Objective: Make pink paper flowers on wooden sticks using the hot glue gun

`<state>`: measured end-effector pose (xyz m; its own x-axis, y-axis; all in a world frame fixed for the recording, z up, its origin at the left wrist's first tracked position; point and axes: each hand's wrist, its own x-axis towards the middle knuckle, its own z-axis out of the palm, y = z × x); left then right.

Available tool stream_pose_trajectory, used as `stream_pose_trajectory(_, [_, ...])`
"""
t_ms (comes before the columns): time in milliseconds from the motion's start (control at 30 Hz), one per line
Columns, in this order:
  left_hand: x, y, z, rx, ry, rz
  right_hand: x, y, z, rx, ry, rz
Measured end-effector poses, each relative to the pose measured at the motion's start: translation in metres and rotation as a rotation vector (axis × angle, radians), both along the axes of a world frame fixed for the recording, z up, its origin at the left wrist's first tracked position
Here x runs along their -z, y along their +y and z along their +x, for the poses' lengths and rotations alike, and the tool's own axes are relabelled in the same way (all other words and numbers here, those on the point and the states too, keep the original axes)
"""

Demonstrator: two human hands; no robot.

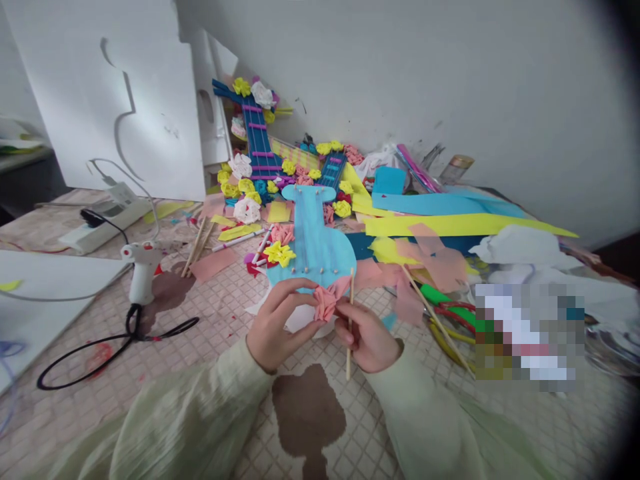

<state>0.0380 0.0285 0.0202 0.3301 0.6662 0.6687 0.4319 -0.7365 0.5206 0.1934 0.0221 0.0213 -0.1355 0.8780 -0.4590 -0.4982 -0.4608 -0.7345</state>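
My left hand (277,325) and my right hand (367,338) meet over a pink crumpled paper flower (326,303). Fingers of both hands pinch the flower. My right hand also grips a thin wooden stick (349,320), held upright. Just behind the flower lies a light blue guitar-shaped paper cutout (314,243) with a yellow paper flower (279,253) on its left side. A white paper piece (300,319) sits under my left fingers.
A white glue gun (143,270) stands at the left with a black cord (120,343). A power strip (103,223) lies behind it. Paper flowers, a dark blue guitar model (257,133), coloured paper strips (450,223), sticks (197,247) and scissors (450,313) crowd the back and right.
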Motion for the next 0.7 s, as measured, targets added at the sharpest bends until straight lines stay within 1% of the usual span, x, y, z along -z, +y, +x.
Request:
stream_pose_trajectory(167, [-0.0021, 0.0029, -0.0029, 0.005, 0.02, 0.021, -0.0008, 0.0006, -0.0009, 0.018, -0.046, -0.004])
stream_pose_trajectory(433, [-0.0068, 0.007, -0.0061, 0.092, -0.007, 0.065, 0.0021, -0.0002, 0.0, 0.002, -0.097, 0.011])
stream_pose_trajectory(700, [-0.0036, 0.0033, -0.0068, 0.083, -0.084, -0.063, 0.0008, -0.0014, 0.0004, 0.007, -0.164, 0.05])
